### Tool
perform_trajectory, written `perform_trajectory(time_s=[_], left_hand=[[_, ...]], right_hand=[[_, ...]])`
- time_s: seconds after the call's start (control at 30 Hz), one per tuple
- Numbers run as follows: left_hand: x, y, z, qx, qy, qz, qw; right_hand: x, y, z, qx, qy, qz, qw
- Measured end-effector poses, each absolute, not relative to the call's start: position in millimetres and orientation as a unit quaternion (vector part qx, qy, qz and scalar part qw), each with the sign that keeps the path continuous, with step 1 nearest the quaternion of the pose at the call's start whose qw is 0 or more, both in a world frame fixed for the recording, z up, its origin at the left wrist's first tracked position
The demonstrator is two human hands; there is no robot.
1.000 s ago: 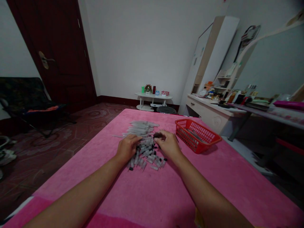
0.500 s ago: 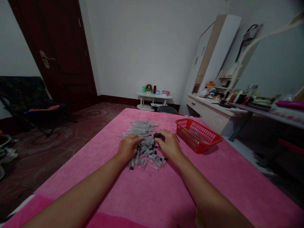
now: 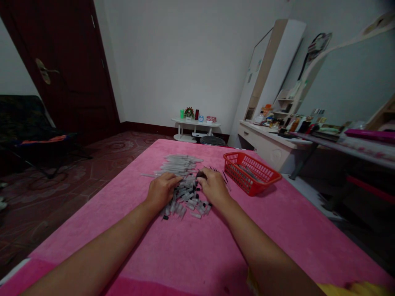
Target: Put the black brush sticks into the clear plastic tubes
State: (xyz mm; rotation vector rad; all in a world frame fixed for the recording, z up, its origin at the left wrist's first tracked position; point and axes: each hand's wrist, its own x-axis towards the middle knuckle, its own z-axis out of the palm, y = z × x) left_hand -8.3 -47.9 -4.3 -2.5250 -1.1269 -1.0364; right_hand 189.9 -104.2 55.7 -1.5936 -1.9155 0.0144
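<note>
Our left hand [image 3: 162, 190] and right hand [image 3: 215, 188] are bare, as are our left forearm [image 3: 105, 246] and right forearm [image 3: 259, 246], smooth and tapering toward the hands, while yellow cloth [image 3: 361, 289] shows by the right one at the lower edge, whether sleeve or other clothing we cannot tell.

We've got one cam, head-worn, looking fwd & down over a pink cloth [image 3: 185, 250]; the forearms [image 3: 101, 242] come in from bottom L & R, w/ the L hand [image 3: 162, 190] and R hand [image 3: 214, 187] nr mid-frame, fairly close to the lens. Beyond the cloth we face the back wall [image 3: 173, 53] and a low white stand [image 3: 185, 130], well off; our wide view takes in the door [image 3: 64, 94] at far L & mirror [image 3: 352, 82] at far R, uprights leaning outward.
</note>
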Motion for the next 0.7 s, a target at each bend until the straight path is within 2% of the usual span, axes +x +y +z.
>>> perform_trajectory(time_s=[0.2, 0.37, 0.47, 0.7], left_hand=[[-4.9, -51.8, -1.9, -0.855, -0.369, -0.350, 0.101], [-5.2, -52.2, -0.9, -0.858, -0.364, -0.345, 0.111], [-5.9, -52.1, -0.3, -0.859, -0.363, -0.342, 0.115], [-5.7, -52.4, -0.7, -0.850, -0.379, -0.358, 0.079]], right_hand=[[182.8, -110.5, 56.1, -0.660, -0.712, -0.053, 0.234], [180.6, -111.8, 55.5, -0.684, -0.698, -0.055, 0.204], [182.9, -110.4, 55.7, -0.683, -0.694, -0.036, 0.225], [189.3, -102.8, 53.9, -0.612, -0.715, 0.013, 0.339]])
